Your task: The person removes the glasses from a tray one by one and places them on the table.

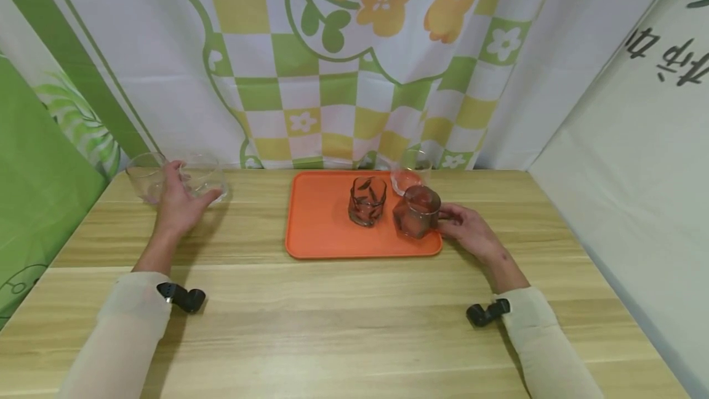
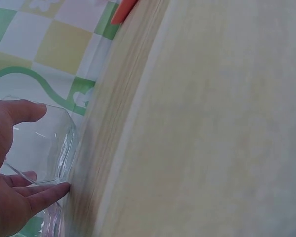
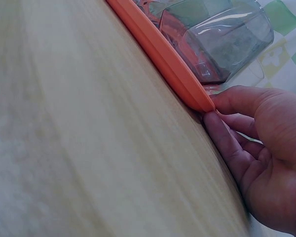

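My left hand point(image 1: 181, 207) is at the table's far left, its thumb and fingers around a clear drinking glass point(image 1: 204, 171). In the left wrist view the thumb lies on one side of this glass point(image 2: 39, 143) and the fingers on the other. Beside it stands a second clear glass point(image 1: 143, 171). At the tray's right edge, my right hand point(image 1: 471, 229) pinches the rim of the orange tray point(image 1: 324, 242), as the right wrist view shows. Nearest that hand on the tray is a smoky faceted glass point(image 1: 416, 214).
A dark patterned glass point(image 1: 367, 202) stands on the tray's middle, and a clear glass point(image 1: 412, 168) at its back right corner. Behind the wooden table point(image 1: 310, 325) hangs a checked curtain point(image 1: 338, 91). A white wall covering point(image 1: 637, 159) borders the right side.
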Available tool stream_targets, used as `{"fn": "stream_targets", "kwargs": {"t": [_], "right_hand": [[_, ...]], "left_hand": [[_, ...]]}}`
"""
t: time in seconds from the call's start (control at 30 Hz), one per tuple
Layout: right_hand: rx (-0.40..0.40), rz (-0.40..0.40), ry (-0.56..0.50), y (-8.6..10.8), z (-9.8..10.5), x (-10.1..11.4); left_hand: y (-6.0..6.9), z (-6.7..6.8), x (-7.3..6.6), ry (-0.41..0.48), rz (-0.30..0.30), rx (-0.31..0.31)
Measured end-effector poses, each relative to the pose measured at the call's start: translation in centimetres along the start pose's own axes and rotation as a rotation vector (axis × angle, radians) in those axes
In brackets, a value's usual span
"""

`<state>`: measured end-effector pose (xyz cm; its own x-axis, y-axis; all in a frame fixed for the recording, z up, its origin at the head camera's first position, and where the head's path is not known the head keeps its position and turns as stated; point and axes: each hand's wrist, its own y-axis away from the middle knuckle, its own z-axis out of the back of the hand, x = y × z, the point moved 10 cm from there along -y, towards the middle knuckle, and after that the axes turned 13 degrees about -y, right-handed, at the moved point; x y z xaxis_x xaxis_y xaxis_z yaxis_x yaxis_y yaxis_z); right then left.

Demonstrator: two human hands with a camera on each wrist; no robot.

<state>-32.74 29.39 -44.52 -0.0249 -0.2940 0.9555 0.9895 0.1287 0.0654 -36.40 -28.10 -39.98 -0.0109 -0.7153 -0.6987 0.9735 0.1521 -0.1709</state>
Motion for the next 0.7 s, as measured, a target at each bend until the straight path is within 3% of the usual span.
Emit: {"fn": "stream_targets", "kwargs": {"t": [0.27,0.7], "right_hand": [[-0.003,-0.001,-0.002,0.16,-0.08,0.1],[0.0,-0.003,0.006,0.06,-0.03,-0.02]], "left_hand": [[-0.1,-0.1,0.1,-0.034,0.006,0.005],[-0.04,-0.33,-0.11,-0.132,0.0,0.077]]}}
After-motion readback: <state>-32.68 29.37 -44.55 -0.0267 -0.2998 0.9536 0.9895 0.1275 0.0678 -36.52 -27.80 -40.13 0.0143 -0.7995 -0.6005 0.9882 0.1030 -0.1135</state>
